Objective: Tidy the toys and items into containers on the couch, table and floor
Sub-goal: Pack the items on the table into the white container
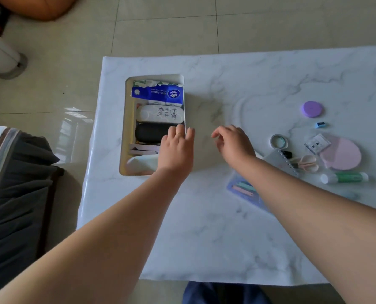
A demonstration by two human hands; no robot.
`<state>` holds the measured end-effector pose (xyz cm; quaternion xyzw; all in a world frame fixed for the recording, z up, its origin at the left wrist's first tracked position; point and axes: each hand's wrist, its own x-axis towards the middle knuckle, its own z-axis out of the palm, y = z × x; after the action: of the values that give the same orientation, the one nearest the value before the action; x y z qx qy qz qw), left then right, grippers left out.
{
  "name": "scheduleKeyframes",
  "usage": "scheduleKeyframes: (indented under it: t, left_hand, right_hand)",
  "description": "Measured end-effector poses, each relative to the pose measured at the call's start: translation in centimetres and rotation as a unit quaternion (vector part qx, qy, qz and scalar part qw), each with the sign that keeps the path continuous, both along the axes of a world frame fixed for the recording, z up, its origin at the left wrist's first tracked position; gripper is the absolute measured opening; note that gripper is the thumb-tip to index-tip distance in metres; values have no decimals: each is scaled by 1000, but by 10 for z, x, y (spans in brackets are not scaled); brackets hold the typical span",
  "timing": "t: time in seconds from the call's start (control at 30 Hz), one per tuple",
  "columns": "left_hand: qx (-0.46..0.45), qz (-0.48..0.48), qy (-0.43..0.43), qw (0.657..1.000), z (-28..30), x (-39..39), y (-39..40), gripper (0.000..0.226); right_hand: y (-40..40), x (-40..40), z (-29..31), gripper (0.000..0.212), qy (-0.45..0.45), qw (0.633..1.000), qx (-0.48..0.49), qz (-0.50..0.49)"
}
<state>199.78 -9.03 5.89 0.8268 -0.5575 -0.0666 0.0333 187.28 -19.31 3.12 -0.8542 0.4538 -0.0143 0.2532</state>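
A white rectangular bin [125, 128] stands on the marble table [204, 238]. Inside lie a blue tissue pack [157, 93], a white pencil case [159, 114] with printed characters, a black case [149, 132] and pink flat items [142, 150]. My left hand [177, 148] grips the bin's right wall, fingers hooked over the rim. My right hand [233, 143] hovers just right of the bin, fingers loosely curled, holding nothing. Loose items lie at the right: a purple round lid [311, 109], tape roll [279, 141], pink scissors [306, 164], a green glue stick [345, 177].
A pink round pad [341, 155], a small blue sharpener [321, 125], a clear packet [316, 143] and a plastic pouch of pens [244, 190] also lie at the right. A dark fabric bag [16, 189] sits left of the table on the tiled floor.
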Motion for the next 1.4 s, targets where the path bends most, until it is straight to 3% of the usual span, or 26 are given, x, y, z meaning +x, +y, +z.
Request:
scheduleKeyframes:
  t: [0.1,0.27,0.43,0.53,0.63,0.73,0.83,0.93,1.07,1.2,1.4]
  left_hand:
    - [-25,-59,27,998,-9,-41,-10,39]
    - [98,-122,77,985,-38,-102,-9,48]
    - [185,29,179,966,-66,-142,-5,61]
    - [206,72,187,958,-76,-153,-5,73]
    - [216,75,189,955,-82,-157,-6,84]
    - [208,105,200,952,-80,-160,-9,72]
    - [190,195,266,925,-73,-159,-15,47]
    - [181,241,304,904,-66,-154,-20,43]
    - [91,237,309,916,-48,-141,-23,46]
    - [-24,213,286,934,-25,-107,-28,48]
    - [-98,241,224,939,-5,-33,-27,49]
  right_hand:
    - [-3,-42,-5,18,45,998,51,-2]
    - [4,-95,-22,29,119,988,103,-2]
    - [25,-127,-40,59,174,982,74,26]
    - [36,-134,-52,84,194,980,22,33]
    - [41,-136,-62,81,203,979,-2,27]
    - [42,-135,-66,75,199,980,-13,27]
    - [41,-131,-68,79,209,978,6,18]
    - [32,-123,-59,70,174,983,57,-14]
    - [11,-103,-38,32,101,983,152,-37]
    - [0,-61,-15,32,17,987,125,-98]
    - [-1,32,19,40,-90,976,127,-153]
